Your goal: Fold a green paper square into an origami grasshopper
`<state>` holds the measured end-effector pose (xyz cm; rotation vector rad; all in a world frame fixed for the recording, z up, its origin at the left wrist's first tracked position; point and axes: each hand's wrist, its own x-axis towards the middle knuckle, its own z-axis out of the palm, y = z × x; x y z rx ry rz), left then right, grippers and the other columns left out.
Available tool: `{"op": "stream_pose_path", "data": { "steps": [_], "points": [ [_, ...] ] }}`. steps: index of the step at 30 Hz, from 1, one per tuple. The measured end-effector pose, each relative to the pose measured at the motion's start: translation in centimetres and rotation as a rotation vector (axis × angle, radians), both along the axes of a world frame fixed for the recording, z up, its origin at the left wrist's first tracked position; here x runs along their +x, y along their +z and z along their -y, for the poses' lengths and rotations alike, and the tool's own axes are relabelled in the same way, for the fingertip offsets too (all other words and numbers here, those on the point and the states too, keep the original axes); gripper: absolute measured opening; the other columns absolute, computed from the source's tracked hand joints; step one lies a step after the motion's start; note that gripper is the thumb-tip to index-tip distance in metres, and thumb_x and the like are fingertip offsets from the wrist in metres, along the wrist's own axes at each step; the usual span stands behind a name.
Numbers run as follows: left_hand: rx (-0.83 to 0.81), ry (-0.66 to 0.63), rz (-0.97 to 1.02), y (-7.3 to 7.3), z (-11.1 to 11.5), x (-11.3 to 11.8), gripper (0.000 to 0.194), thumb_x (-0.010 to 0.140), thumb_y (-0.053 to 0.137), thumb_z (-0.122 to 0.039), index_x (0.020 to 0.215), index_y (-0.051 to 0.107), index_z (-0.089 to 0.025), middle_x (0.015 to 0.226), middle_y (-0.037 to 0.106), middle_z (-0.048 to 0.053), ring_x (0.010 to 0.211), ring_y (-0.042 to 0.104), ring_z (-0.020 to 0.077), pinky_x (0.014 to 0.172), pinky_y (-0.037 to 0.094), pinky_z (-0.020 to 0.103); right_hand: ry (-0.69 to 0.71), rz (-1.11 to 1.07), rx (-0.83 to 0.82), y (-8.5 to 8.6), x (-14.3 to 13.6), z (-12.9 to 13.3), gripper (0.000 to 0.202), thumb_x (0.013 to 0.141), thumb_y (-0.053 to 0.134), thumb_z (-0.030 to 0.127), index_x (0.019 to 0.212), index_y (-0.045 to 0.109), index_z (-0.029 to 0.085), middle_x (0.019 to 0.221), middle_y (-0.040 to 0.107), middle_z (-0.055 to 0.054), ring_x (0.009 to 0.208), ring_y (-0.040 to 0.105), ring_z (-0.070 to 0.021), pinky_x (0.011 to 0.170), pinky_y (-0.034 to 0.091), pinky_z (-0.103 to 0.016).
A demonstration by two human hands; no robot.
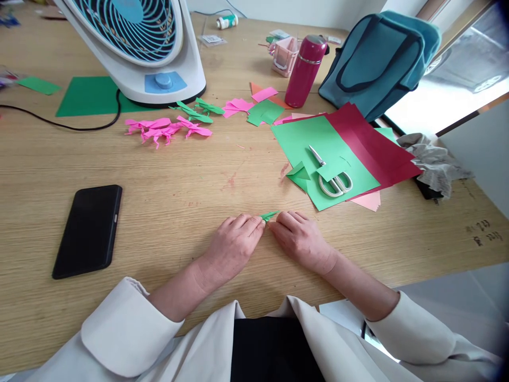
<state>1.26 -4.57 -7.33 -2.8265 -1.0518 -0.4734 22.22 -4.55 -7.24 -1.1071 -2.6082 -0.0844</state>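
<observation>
Between my two hands, close in front of me on the wooden table, is a small folded piece of green paper. My left hand pinches its left end, fingers closed. On the other side my right hand has its fingers closed at the paper's right end; the fingertips hide much of the piece. Beyond my right hand, white-handled scissors lie on green paper sheets, beside a folded green paper piece. Pink folded paper figures and green folded figures sit farther back.
A black phone lies at left. Behind stand a white-and-blue fan, a magenta bottle, a pink basket and a teal bag. Red paper and pink paper scraps lie around. A black cord crosses the left side.
</observation>
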Motion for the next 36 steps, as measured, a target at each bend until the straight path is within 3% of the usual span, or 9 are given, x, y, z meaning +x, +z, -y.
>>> {"op": "stream_pose_path", "data": {
  "steps": [13,28,36],
  "points": [
    [0.041,-0.010,-0.035,0.2,0.2,-0.1,0.038,0.095,0.050,-0.009,0.132,0.055,-0.008,0.111,0.071,0.009,0.097,0.062,0.0208,0.085,0.052,0.036,-0.010,-0.020,-0.015,0.0,0.3,0.6,0.018,0.098,0.047,0.016,0.095,0.064,0.013,0.079,0.053,-0.004,0.071,0.042,-0.0179,0.068,0.035,-0.032],
    [-0.052,0.027,-0.017,0.2,0.0,0.2,0.032,0.096,0.048,-0.011,0.126,0.059,-0.012,0.106,0.069,0.008,0.099,0.061,0.0211,0.083,0.049,0.035,0.002,-0.003,-0.016,0.2,1.0,1.0,0.016,0.098,0.050,0.017,0.092,0.065,0.014,0.080,0.057,-0.004,0.070,0.042,-0.0178,0.067,0.035,-0.033],
    [-0.065,0.018,0.005,0.1,-0.1,0.2,0.033,0.096,0.046,-0.012,0.127,0.059,-0.012,0.114,0.068,0.009,0.100,0.061,0.0222,0.083,0.050,0.036,-0.015,0.004,-0.042,0.5,1.1,1.5,0.015,0.097,0.051,0.016,0.100,0.065,0.013,0.085,0.059,-0.006,0.073,0.044,-0.0187,0.067,0.034,-0.033]
  ]
}}
